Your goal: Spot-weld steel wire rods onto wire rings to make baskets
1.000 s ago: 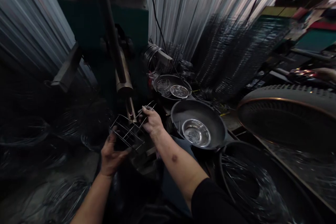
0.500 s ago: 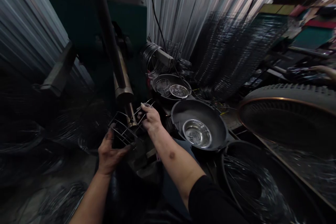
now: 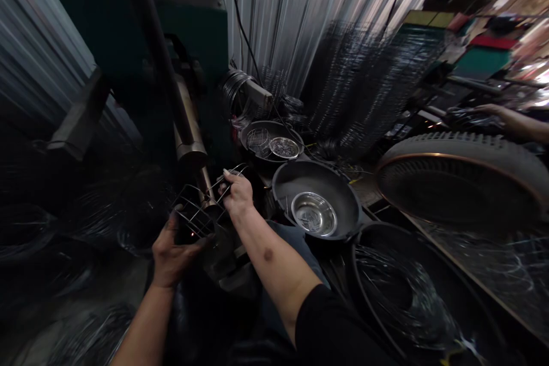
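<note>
frame (image 3: pixel 195 211) of thin wire sits tilted in both our hands, by the rod (image 3: pixel 206 183) of the green machine (image 3: pixel 201 17). our left hand (image 3: pixel 174 251) is clamped on its left, near side, thumb up at one wire and fingers spread along the lower edge. our right hand (image 3: pixel 238 194) is clamped on its right end, thumb on top and the other fingers curled partly out of sight. our hands stand apart, with the middle of the frame between them. the rod's tip ends among the wires as we look down; we cannot tell whether it touches them. a small orange glint (image 3: pixel 192 234) shows low, near our left fingers.

to our right are two dark pans. the near pan (image 3: pixel 343 194) holds a steel bowl (image 3: pixel 329 220) with thin metal bits (image 3: pixel 309 218) in it; the far pan (image 3: pixel 277 128) holds a round grid (image 3: pixel 258 140) just beside a dish (image 3: pixel 297 151) of small pieces. closer to us is a tub (image 3: pixel 441 269) with a coil (image 3: pixel 403 291) of wire inside. past it we see a big ribbed disc (image 3: pixel 454 148) and, behind that, a co-worker's hand (image 3: pixel 489 110). stacked racks (image 3: pixel 360 80) stand before the ridged wall (image 3: pixel 274 11).
</note>
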Motion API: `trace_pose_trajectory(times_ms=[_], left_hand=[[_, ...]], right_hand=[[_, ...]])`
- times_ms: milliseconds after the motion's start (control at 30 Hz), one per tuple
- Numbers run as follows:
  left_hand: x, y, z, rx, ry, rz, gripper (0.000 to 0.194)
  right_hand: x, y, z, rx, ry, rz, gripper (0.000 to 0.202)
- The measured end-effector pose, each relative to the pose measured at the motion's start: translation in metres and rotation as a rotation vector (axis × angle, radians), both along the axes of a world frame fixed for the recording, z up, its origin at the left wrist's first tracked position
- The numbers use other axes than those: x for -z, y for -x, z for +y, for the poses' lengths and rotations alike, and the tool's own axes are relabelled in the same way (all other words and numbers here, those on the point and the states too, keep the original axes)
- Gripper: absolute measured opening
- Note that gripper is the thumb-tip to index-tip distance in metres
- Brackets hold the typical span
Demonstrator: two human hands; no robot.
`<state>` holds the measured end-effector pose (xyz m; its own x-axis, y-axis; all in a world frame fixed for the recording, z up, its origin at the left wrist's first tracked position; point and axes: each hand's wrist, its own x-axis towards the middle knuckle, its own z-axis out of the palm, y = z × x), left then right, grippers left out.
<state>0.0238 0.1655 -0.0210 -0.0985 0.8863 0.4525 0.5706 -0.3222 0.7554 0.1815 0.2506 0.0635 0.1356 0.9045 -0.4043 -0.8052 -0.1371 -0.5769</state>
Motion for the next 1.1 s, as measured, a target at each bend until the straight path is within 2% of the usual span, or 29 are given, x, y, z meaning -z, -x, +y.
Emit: trace_pose_trajectory(times_ms=[133,233,333,433,500,567,633,733,833,933,1033,1100], left_hand=[[0.002,-0.002,0.000,0.006,-0.090,0.040,0.091],[0.016,0.005,-0.010,0.013,-0.040,0.025,0.090],[0.040,0.028,-0.032,0.026,0.076,0.033,0.085],[0.056,0.059,-0.062,0.033,0.267,0.016,0.062],[0.054,0.073,-0.080,-0.076,0.388,-0.022,0.047],[0.041,0.075,-0.091,-0.220,0.425,-0.085,0.042],[0.025,0.063,-0.095,-0.241,0.459,-0.205,0.045],[0.010,0.031,-0.094,-0.112,0.625,-0.415,0.056],[0.008,-0.001,-0.093,0.006,0.706,-0.513,0.068],[0.008,-0.022,-0.092,0.148,0.733,-0.607,0.077],[0.005,-0.034,-0.091,0.252,0.739,-0.660,0.079],[0.003,-0.037,-0.091,0.263,0.735,-0.674,0.077]], right_hand=[[-0.003,-0.002,-0.004,0.005,-0.022,0.004,0.020],[0.002,-0.003,-0.020,-0.061,-0.094,-0.033,0.017],[0.022,-0.005,-0.049,-0.206,-0.149,-0.126,0.021],[0.050,-0.011,-0.085,-0.364,-0.160,-0.240,0.031],[0.067,-0.015,-0.107,-0.504,-0.148,-0.332,0.036],[0.079,-0.018,-0.127,-0.658,-0.123,-0.412,0.039],[0.087,-0.021,-0.141,-0.772,-0.106,-0.448,0.040],[0.091,-0.025,-0.155,-0.875,-0.121,-0.475,0.040],[0.091,-0.030,-0.163,-0.916,-0.165,-0.500,0.041],[0.094,-0.035,-0.170,-0.933,-0.260,-0.565,0.035],[0.097,-0.038,-0.176,-0.923,-0.397,-0.818,0.019],[0.098,-0.039,-0.179,-0.889,-0.462,-1.020,0.009]])
